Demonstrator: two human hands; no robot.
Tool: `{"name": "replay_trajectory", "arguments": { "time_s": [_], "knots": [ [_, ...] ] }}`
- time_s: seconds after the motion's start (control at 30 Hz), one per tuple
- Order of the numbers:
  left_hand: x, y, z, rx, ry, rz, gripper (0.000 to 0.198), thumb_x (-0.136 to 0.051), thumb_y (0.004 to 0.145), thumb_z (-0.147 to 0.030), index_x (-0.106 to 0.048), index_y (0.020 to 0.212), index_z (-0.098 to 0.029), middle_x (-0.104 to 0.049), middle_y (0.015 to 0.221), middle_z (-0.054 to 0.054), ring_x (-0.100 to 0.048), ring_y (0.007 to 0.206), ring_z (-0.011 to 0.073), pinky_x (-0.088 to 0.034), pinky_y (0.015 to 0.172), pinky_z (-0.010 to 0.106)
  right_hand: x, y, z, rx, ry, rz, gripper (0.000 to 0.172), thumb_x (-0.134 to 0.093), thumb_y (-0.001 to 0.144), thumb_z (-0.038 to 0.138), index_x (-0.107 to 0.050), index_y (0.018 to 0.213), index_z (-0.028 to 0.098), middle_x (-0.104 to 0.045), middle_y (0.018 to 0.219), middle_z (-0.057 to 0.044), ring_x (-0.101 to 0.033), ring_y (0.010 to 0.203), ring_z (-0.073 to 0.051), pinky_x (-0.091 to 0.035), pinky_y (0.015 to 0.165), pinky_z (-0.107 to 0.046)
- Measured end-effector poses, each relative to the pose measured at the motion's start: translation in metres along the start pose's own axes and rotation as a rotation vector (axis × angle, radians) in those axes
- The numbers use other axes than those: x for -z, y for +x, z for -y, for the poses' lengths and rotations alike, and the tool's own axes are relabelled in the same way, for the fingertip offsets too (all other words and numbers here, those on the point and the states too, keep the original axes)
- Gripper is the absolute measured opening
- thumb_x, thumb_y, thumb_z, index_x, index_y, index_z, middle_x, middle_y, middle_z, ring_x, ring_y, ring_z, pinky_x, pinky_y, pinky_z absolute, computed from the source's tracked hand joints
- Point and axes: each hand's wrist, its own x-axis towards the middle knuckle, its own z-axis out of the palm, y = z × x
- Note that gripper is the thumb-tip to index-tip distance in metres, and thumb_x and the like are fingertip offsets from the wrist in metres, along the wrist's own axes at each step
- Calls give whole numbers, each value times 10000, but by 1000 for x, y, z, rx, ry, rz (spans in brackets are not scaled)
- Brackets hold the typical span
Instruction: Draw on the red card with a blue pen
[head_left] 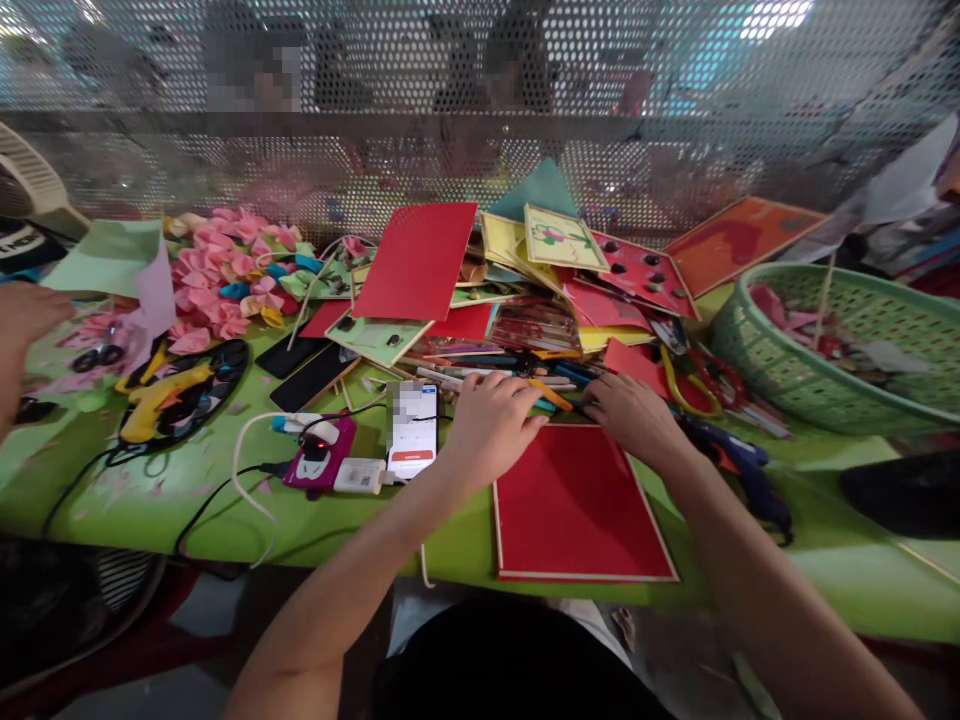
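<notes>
My left hand [491,425] reaches over the pile of pens and pencils [457,375], its fingers stretched out beside an orange-handled tool [551,393]. My right hand [634,418] is at the top right corner of a red square board [577,505] with pale edges, its fingers apart and slightly bent, tips near the pens. No object shows in either hand, though the undersides of the fingers are hidden. The red board lies flat at the table's front edge, below both hands. Left of my left hand is a lit phone [414,435], its cable plugged in.
A purple power strip [322,455] with cables, a yellow glue gun [161,400] and pink paper flowers [217,270] are left. Coloured cards [420,260] pile up behind. At right are scissors [690,385], a blue glue gun [739,460] and a green basket [817,395]. Another person's hand [30,315] shows far left.
</notes>
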Motion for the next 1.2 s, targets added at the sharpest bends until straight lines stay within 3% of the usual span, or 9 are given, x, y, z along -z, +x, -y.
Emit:
{"name": "replay_trajectory", "arguments": {
  "time_s": [0.13,0.27,0.47,0.6,0.8,1.03,1.2],
  "knots": [
    [-14,10,3,8,6,-5,273,-657,980,-329,-688,1232,-228,-762,1218,44,-637,1137,258,-401,953,425,1,-2,-5,-17,-3,-5,129,-565,960,240,-688,939,204,-725,916,-102,-669,890,-265,-471,786,-369],
    [-23,4,10,25,-18,-17,254,-643,988,-280,-686,1232,-228,-762,1227,31,-639,1155,248,-403,969,427,1,-4,-10,1,32,0,107,-589,948,264,-690,949,229,-722,927,-76,-669,881,-251,-478,773,-356],
    [-28,-7,12,23,-21,34,202,-597,1012,-273,-712,1170,-221,-767,1206,32,-645,1144,246,-417,957,437,-3,-5,-8,-31,129,-11,79,-606,903,245,-678,893,215,-700,878,-101,-669,862,-289,-483,772,-389],
    [-28,-8,12,20,-25,6,192,-598,1008,-264,-717,1155,-229,-773,1184,35,-649,1130,240,-422,967,435,8,-11,-15,-64,251,-35,99,-576,911,273,-666,905,233,-718,874,-80,-671,822,-261,-486,745,-361],
    [-23,-6,12,49,-55,-55,235,-594,1007,-246,-695,1218,-224,-780,1169,39,-669,1095,241,-445,946,421,39,-22,-28,-282,775,-221,202,-661,878,414,-685,921,219,-677,805,-28,-586,714,-187,-458,668,-309],
    [-25,-7,3,-11,-117,-115,417,-508,1056,-271,-517,1467,-201,-731,1276,72,-644,1170,232,-474,972,395,55,-27,-2,-330,1036,-283,257,-728,842,466,-694,907,219,-653,784,-10,-563,702,-162,-450,636,-281],
    [-30,-7,-4,-13,-123,-38,228,-522,1053,-287,-658,1215,-201,-762,1112,56,-672,1074,237,-489,914,404,53,-30,20,-347,1238,-286,284,-794,777,504,-721,865,244,-655,812,-29,-573,727,-185,-479,630,-288]
  ]
}}
